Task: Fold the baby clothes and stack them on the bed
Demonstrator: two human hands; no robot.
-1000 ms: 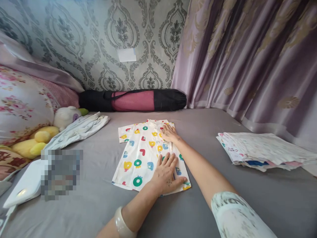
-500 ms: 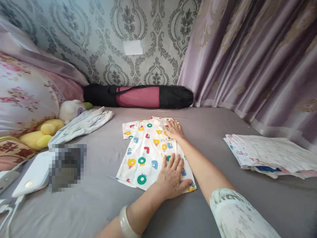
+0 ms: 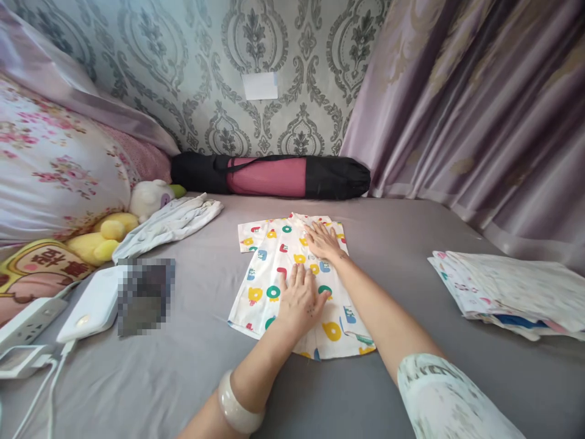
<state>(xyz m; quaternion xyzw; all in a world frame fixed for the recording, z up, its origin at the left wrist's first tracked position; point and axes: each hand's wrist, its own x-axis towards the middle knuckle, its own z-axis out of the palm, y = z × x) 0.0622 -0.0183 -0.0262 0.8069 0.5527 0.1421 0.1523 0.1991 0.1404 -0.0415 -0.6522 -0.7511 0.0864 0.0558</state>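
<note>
Printed shirt: we see the short-sleeved white shirt (image 3: 269, 265) lying spread on the bed, collar end away from us, with yellow, green, red and blue figures across it.
Shirt's lower right: a small printed flap lies there; we cannot tell whether it is a pocket or a fold.
Left hand: our left hand (image 3: 301, 300) rests palm down on the middle of the shirt, fingers straight and a little spread, thumb out to the right, gripping nothing.
Right hand: our right hand (image 3: 324, 242) lies on the shirt's upper right, near the collar – fingers extended and parted, with no hold on anything.
Wrist and forearm: a pale bangle (image 3: 238, 405) circles our left wrist; a light patterned sleeve (image 3: 450, 396) covers part of our right arm.
Grey sheet: the bed (image 3: 192, 384) carries the shirt and shows all around it.
Folded stack: right of the shirt, well apart, is a pile of folded cloth (image 3: 516, 292).
Crumpled cloth: a pale garment (image 3: 171, 225) lies left of the shirt.
Plush toys: a yellow one (image 3: 98, 241) and a white one (image 3: 148, 198), farther left of the shirt.
White device: left of the shirt, a slab (image 3: 94, 305) with a cable sits beside a power strip (image 3: 31, 323) – a pixelated patch hides whatever touches it.
Long bag: beyond the shirt, a black and dusky-red roll (image 3: 267, 177) lies along the wall.
</note>
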